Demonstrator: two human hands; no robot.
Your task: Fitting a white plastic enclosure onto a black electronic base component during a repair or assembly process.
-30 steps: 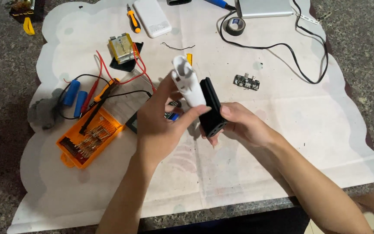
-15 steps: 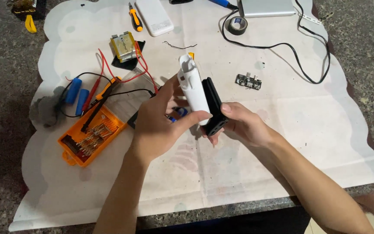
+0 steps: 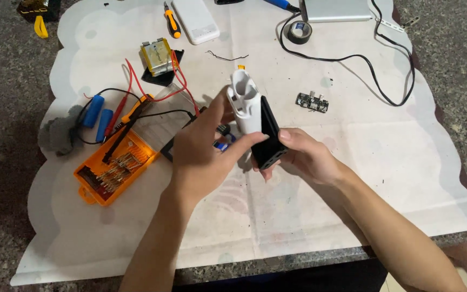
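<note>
Hands meet above the middle of a white scalloped-edge paper sheet (image 3: 385,162) spread over a speckled grey stone table (image 3: 1,135). Left hand (image 3: 201,154) is clamped on a white moulded plastic shell (image 3: 244,105), thumb across its lower front and fingers behind it, shell held upright and tilted a little left. Right hand (image 3: 306,157) is clamped on a black rectangular plastic casing (image 3: 270,135), fingers wrapped under its lower end. Black casing sits against the right side of the white shell, touching along their length, both lifted off the sheet. Left of the hands: an open orange plastic screwdriver bit case (image 3: 112,170), two blue cylindrical battery cells (image 3: 97,113) just beside it, red and black multimeter probe leads (image 3: 136,105) crossing over. Further back, a flat silver pouch battery wrapped in yellow tape (image 3: 157,55) lies on a black pad. Right of the hands, well apart, a small black circuit board (image 3: 312,101). Far edge: white slab-shaped power bank (image 3: 194,20), orange-handled screwdriver (image 3: 171,20), roll of black tape (image 3: 300,31), and a black cable (image 3: 374,75) looping across the sheet.
</note>
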